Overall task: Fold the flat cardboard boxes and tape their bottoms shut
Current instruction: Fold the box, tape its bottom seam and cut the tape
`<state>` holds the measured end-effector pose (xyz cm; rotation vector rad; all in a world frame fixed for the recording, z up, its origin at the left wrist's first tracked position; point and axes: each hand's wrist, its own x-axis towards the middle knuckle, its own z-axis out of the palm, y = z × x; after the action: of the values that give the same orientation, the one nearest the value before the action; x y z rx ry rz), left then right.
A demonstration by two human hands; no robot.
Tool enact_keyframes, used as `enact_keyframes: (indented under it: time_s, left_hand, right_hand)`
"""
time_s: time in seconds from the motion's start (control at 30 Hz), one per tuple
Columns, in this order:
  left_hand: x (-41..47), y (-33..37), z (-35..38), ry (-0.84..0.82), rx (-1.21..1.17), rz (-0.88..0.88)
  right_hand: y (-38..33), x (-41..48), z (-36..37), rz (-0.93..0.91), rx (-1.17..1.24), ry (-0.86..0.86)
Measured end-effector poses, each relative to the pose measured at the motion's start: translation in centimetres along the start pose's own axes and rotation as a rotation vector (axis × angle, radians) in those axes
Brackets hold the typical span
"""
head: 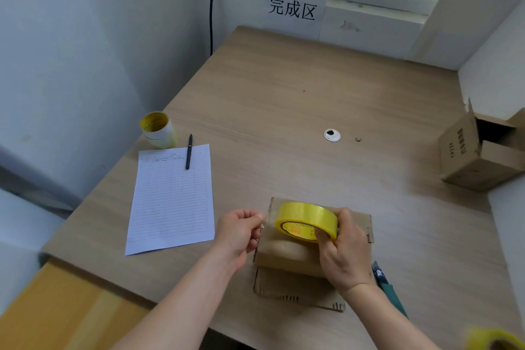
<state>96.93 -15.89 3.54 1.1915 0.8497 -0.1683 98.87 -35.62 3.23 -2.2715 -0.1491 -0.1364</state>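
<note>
A small folded cardboard box (287, 257) stands near the table's front edge, bottom side up. Above it my right hand (345, 253) grips a yellow tape roll (305, 217), thumb through the core. My left hand (241, 231) is just left of the box and pinches the free end of the tape at the box's left edge. The stretch of tape between my hands is clear and hard to see. A flat piece of cardboard (298, 291) lies under the box, partly hidden.
A lined sheet (172, 199) with a black pen (189, 152) lies left, behind it a yellow roll stack (157, 129). An assembled box (477, 150) lies at the right edge. A green-handled tool (389, 290) lies by my right wrist. Another yellow roll (495, 339) shows bottom right.
</note>
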Motion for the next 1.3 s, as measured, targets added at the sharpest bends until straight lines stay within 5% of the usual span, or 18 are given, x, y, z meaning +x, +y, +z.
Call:
enact_keyframes:
  time_s: [0.33, 0.47, 1.0, 1.3]
  left_hand:
    - [0.6, -0.5, -0.4, -0.002, -0.052, -0.059]
    - [0.5, -0.3, -0.2, -0.008, -0.017, -0.027]
    - [0.5, 0.7, -0.3, -0.051, 0.094, 0.093]
    - [0.3, 0.3, -0.2, 0.027, 0.082, 0.123]
  right_hand:
    - [-0.2, 0.0, 1.0, 0.005, -0.272, -0.042]
    - [-0.3, -0.1, 0.7, 0.225, -0.518, -0.139]
    - [0.0, -0.1, 0.5, 0.184, -0.306, -0.040]
    - [-0.9, 1.5, 0.3, 0.347, -0.359, -0.089]
